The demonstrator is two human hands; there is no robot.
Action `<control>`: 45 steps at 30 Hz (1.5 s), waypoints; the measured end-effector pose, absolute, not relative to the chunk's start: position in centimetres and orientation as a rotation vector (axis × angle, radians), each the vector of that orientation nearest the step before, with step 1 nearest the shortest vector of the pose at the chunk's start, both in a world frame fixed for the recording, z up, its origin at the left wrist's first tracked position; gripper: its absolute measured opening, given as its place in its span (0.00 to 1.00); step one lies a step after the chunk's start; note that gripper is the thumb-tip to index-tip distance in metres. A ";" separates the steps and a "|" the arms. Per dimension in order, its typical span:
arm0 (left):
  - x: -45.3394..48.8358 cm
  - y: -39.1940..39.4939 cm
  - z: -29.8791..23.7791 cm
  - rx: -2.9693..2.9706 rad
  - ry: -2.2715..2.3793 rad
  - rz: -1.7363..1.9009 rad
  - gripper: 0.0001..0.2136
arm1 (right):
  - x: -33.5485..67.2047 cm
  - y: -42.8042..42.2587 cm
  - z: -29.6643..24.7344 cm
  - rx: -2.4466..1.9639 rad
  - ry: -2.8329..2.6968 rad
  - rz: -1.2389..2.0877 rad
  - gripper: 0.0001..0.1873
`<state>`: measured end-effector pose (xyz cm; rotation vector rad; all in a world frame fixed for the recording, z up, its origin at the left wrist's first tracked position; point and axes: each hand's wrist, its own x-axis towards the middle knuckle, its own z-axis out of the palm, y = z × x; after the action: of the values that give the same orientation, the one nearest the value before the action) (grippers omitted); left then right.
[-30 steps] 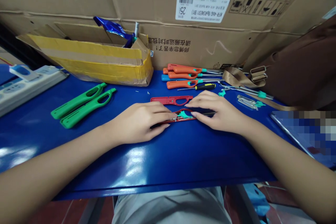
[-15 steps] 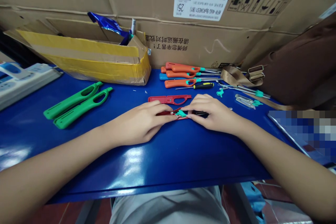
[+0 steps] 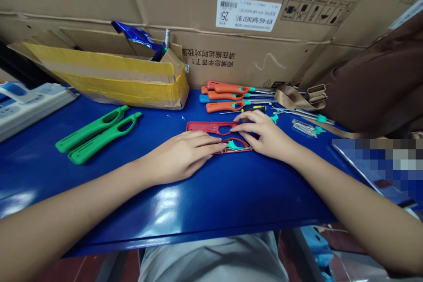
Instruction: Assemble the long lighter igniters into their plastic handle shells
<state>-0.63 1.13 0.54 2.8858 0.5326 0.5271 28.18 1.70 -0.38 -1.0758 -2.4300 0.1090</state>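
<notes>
My left hand (image 3: 187,156) is closed over the left end of a red lighter shell half (image 3: 246,149) lying on the table. A turquoise trigger (image 3: 234,144) and thin metal parts sit inside this half, and its left end is hidden under my fingers. Just beyond lies a second red lighter shell half (image 3: 200,126), inner side up. My right hand (image 3: 266,135) has its thumb and fingers closed at the right, looped end of that second half.
Two green lighter shells (image 3: 102,136) lie at left, near a power strip (image 3: 36,103). Behind are a yellow-taped box (image 3: 132,81), several orange lighters (image 3: 224,105) and a screwdriver (image 3: 256,109). Metal rods (image 3: 306,114), clear plastic parts (image 3: 304,128) and a strap (image 3: 287,99) lie at right.
My right hand has moved from the turquoise trigger up to the end of the farther red shell half. More of the nearer half now shows. My left hand has stayed nearly in place.
</notes>
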 end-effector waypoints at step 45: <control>-2.0 2.1 1.8 2.875 0.617 0.726 0.15 | 27.7 -0.1 2.0 -1.046 -2.335 0.599 0.23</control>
<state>-2.04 2.09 1.84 2.8752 0.6166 0.7261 27.75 -0.10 2.02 -1.0461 -2.3351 0.5986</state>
